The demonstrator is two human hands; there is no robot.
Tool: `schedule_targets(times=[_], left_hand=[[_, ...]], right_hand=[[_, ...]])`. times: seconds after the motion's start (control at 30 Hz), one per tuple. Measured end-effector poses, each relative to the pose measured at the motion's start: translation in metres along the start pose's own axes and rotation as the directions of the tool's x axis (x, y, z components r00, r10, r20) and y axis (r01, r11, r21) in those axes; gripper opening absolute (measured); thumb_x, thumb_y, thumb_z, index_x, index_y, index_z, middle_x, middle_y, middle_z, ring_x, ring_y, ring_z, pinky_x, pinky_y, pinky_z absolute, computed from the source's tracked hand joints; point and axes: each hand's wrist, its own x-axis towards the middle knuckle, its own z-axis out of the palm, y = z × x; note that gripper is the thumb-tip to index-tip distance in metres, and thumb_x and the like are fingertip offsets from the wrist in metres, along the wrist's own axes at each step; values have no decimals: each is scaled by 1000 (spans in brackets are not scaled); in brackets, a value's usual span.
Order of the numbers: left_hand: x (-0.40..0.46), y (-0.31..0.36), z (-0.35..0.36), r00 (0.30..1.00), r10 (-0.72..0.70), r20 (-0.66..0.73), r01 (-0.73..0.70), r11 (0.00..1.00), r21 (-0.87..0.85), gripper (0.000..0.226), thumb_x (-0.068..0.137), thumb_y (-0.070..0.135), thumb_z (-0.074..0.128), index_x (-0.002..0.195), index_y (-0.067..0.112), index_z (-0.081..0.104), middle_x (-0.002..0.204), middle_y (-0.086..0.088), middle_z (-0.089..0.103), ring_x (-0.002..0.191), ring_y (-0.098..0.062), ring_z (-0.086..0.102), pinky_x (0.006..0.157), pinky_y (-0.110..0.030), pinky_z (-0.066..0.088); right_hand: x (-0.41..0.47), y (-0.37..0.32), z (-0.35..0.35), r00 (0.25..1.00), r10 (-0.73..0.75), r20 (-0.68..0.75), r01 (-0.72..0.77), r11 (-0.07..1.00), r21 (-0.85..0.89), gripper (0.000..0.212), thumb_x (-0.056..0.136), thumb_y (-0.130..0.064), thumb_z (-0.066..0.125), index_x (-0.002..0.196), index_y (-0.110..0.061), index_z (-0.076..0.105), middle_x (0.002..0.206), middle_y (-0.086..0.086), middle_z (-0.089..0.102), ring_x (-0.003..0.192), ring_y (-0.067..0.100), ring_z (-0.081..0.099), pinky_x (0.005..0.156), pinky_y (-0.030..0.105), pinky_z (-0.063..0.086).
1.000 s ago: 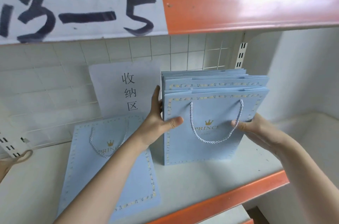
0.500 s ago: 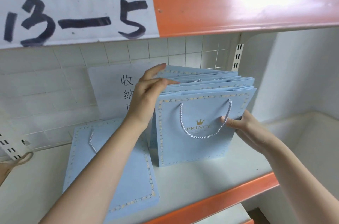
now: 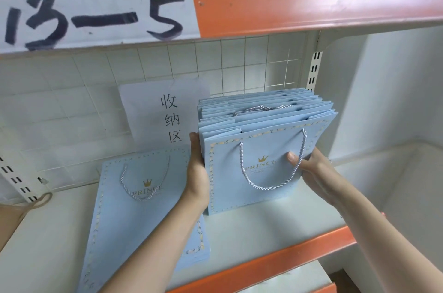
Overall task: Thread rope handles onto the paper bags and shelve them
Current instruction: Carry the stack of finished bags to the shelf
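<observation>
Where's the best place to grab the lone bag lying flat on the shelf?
Take the flat bag by its near bottom edge, coming from the front. It lies flat beside the upright stack, so that edge toward the shelf lip is probably easiest to reach.

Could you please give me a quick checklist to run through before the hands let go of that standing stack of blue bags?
1. Left hand braces the stack of bags on its left side: ok.
2. Right hand holds its right side, thumb on the front: ok.
3. Stack standing upright on the shelf: ok.
4. Front bag's rope handle threaded, hanging outside: ok.
5. Top edges level: not ok, uneven.
6. Every bag has handles: cannot tell.
</observation>
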Motion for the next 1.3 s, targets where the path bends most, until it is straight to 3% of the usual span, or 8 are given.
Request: schedule_targets(times=[0.13, 0.27, 0.47, 0.73, 0.9, 1.03, 1.2, 1.3], left_hand=[[9, -7, 0, 997, 15, -76, -14, 1000, 7, 61, 101, 47, 16, 79, 25, 68, 71, 13, 71, 69, 0, 67, 57, -14, 51], [4, -28, -15, 999, 38, -1, -37, 978, 204, 77, 80, 77, 31, 122, 16, 53, 111, 9, 64, 105, -7, 59, 81, -18, 49], [5, -21, -27, 947, 199, 252, -298, 836, 461, 48, 92, 45, 53, 132, 30, 31, 129, 23, 43, 118, 18, 41, 90, 0, 31], [24, -31, -60, 960, -280, 20, 141, 543, 828, 55, 81, 53, 51, 122, 16, 53, 123, -3, 61, 113, -19, 57, 102, -42, 42], [-2, -10, -122, 948, 221, -231, 97, 490, 867, 35, 95, 9, 50, 130, 7, 52, 135, -7, 50, 126, -26, 45, 108, -33, 33], [-16, -6, -192, 807, 301, -508, 412, 330, 849, 43, 91, 10, 54, 132, -1, 46, 134, -24, 46, 128, -38, 36, 105, -43, 29], [-35, -17, -220, 763, -89, -640, 577, 539, 613, 51, 87, 47, 57, 118, 8, 47, 119, -15, 59, 104, -32, 59, 89, -47, 49], [-35, -20, -222, 787, -89, -610, 531, 601, 597, 42, 88, 43, 55, 116, 12, 51, 108, -9, 65, 92, -27, 64, 83, -44, 53]], right_hand=[[1, 6, -2, 997, -26, -67, 25, 1000, -10, 81, 76, -37, 74, 143, -17, 34, 136, 2, 55, 124, 21, 54, 98, 33, 48], [5, 17, -2, 964, -9, -265, -31, 988, -148, 76, 63, -59, 75, 124, -21, 52, 119, 0, 65, 111, 16, 61, 98, 41, 46], [26, 3, 3, 855, -106, -508, -25, 969, -245, 43, 80, -40, 71, 67, -16, 38, 63, -4, 29, 49, 2, 30, 50, 19, 23], [49, 44, -1, 813, 396, -427, -537, 793, -288, 57, 80, -50, 68, 91, 6, 67, 87, 25, 69, 70, 29, 65, 66, 38, 52], [55, 57, 8, 806, 411, -427, -570, 734, -370, 46, 89, -42, 61, 89, 4, 65, 84, 18, 66, 63, 24, 59, 59, 28, 44], [59, 61, 13, 823, 446, -351, -564, 708, -424, 42, 91, -45, 56, 83, -4, 59, 82, 12, 63, 62, 23, 57, 54, 25, 41], [65, 51, 14, 797, 484, -361, -603, 610, -514, 50, 91, -50, 53, 107, -3, 61, 102, 12, 64, 86, 26, 63, 74, 32, 49], [73, 33, 26, 853, 200, -482, -517, 448, -730, 47, 94, -41, 49, 111, 3, 50, 121, 24, 51, 106, 35, 49, 79, 37, 40]])
